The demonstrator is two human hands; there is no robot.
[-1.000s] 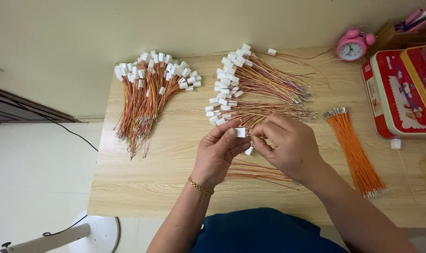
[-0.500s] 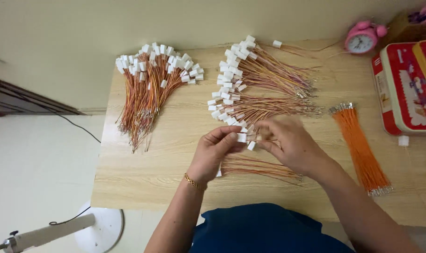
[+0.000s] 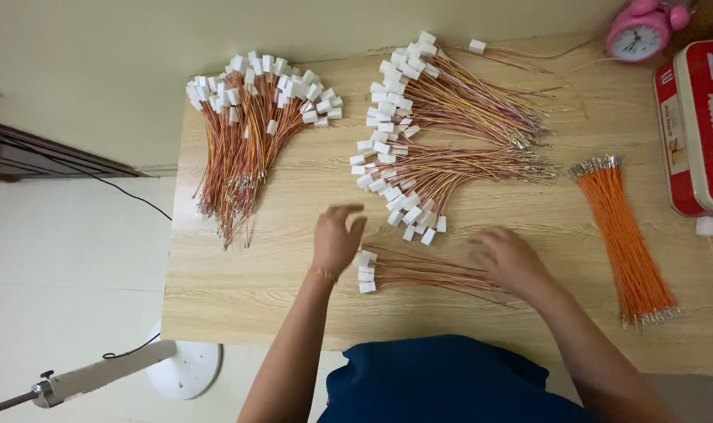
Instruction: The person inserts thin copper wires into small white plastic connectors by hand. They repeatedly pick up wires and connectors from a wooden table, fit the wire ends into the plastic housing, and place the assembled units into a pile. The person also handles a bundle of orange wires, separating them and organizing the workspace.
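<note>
A small bundle of thin brown and yellow wires with white plug ends (image 3: 419, 270) lies on the wooden table (image 3: 239, 274) in front of me. My left hand (image 3: 337, 239) hovers at the bundle's white plug end with its fingers spread and nothing in it. My right hand (image 3: 509, 258) rests palm down on the bundle's far end, fingers loose. A fan-shaped heap of the same wired plugs (image 3: 443, 133) lies just beyond both hands.
Another large heap of wired plugs (image 3: 247, 133) covers the table's left part. A bunch of plain orange wires (image 3: 627, 243) lies at the right. A red tin box (image 3: 697, 125) and a pink alarm clock (image 3: 638, 31) stand at the far right. A white fan base (image 3: 184, 368) is on the floor.
Both hands were together over a white plug held between their fingers. They have since parted, the left going left and the right going right, and the wire now lies on the small bundle.
</note>
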